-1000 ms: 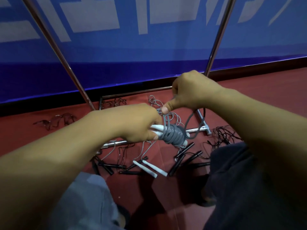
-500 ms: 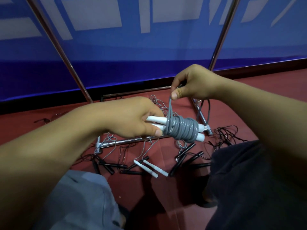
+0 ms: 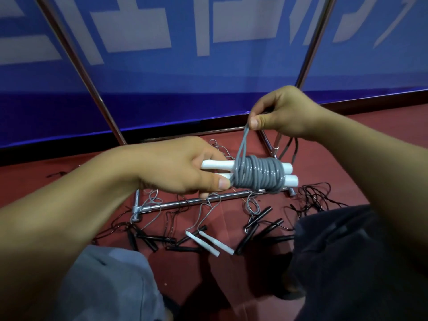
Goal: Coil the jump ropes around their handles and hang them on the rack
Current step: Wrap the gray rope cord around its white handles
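Nearest me, the left hand (image 3: 176,167) has its grip clenched round the bare ends of the two white handles (image 3: 289,173), held side by side and level above the floor. The grey rope (image 3: 259,174) is coiled snugly round their middle, turn against turn. The right hand (image 3: 281,112) pinches the last doubled strand just above the coil and holds it taut. I'd say the job now is securing that tail: keep tension so the turns don't slacken, tuck the loop under a wrap or leave it free as a hanger, and keep the left thumb against the coil's edge. Beyond, loose ropes (image 3: 266,228) lie tangled on the floor about the rack (image 3: 196,201), whose uprights rise behind, awaiting this bundle.
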`<control>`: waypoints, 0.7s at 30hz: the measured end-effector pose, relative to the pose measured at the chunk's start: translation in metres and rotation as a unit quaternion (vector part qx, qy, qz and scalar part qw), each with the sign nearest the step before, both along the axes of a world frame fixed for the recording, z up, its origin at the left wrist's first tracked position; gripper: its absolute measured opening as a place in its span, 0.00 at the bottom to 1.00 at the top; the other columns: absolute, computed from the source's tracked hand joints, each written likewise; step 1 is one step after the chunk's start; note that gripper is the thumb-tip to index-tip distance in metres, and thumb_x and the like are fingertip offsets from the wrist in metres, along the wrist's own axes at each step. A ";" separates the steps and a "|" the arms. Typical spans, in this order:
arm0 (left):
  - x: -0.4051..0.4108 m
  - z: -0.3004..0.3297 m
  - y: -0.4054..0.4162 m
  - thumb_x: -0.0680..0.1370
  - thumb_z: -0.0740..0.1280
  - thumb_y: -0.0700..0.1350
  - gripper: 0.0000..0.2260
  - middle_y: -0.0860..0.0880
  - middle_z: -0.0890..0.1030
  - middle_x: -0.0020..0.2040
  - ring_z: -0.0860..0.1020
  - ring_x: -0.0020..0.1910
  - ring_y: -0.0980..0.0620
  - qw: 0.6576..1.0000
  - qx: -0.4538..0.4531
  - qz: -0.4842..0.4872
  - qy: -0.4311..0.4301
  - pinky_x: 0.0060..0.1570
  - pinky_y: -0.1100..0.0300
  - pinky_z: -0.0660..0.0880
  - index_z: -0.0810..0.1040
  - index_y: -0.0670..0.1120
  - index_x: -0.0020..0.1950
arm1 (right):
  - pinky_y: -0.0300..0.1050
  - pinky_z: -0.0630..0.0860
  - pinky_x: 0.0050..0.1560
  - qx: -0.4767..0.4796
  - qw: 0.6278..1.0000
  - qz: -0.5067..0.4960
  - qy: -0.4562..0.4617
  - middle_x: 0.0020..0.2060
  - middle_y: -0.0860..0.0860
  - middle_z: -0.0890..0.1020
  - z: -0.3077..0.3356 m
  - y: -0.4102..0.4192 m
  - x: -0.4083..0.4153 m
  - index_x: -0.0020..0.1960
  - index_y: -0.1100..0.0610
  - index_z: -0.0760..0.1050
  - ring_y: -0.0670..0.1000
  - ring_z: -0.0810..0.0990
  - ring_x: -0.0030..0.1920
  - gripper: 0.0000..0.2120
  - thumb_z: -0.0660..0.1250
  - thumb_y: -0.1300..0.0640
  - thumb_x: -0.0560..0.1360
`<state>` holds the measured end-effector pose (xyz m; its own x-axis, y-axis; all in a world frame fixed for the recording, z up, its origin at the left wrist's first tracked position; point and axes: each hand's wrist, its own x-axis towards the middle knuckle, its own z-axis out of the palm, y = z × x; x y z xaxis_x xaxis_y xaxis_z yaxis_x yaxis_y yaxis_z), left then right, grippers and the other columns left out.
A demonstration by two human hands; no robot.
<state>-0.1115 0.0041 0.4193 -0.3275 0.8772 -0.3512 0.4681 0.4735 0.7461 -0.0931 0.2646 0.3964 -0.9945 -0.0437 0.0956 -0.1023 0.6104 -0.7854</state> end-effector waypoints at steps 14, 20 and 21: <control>-0.010 0.008 0.000 0.76 0.67 0.48 0.18 0.48 0.76 0.31 0.66 0.22 0.56 0.916 0.290 0.237 -0.144 0.24 0.65 0.66 0.75 0.32 0.54 | 0.39 0.63 0.31 -0.045 0.997 0.049 -0.044 0.25 0.46 0.68 -0.015 -0.038 0.008 0.38 0.63 0.78 0.45 0.64 0.28 0.27 0.60 0.39 0.76; -0.022 0.009 -0.003 0.81 0.65 0.47 0.10 0.48 0.76 0.31 0.67 0.23 0.54 0.864 0.320 0.369 -0.121 0.27 0.60 0.67 0.80 0.40 0.52 | 0.50 0.72 0.35 -0.066 0.997 0.046 0.015 0.26 0.49 0.77 -0.008 -0.054 0.018 0.43 0.46 0.77 0.48 0.74 0.29 0.11 0.63 0.40 0.74; -0.024 0.009 -0.003 0.82 0.65 0.47 0.10 0.49 0.76 0.31 0.68 0.23 0.54 0.860 0.317 0.383 -0.118 0.28 0.59 0.66 0.80 0.41 0.51 | 0.53 0.73 0.35 -0.094 0.995 0.038 0.012 0.27 0.50 0.78 -0.007 -0.056 0.020 0.47 0.48 0.75 0.51 0.75 0.29 0.11 0.65 0.41 0.72</control>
<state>-0.1352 0.0008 0.4281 -0.8793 0.4759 -0.0171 0.0012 0.0380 0.9993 -0.0734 0.2082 0.3896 -0.9861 -0.0984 0.1337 -0.1637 0.4435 -0.8812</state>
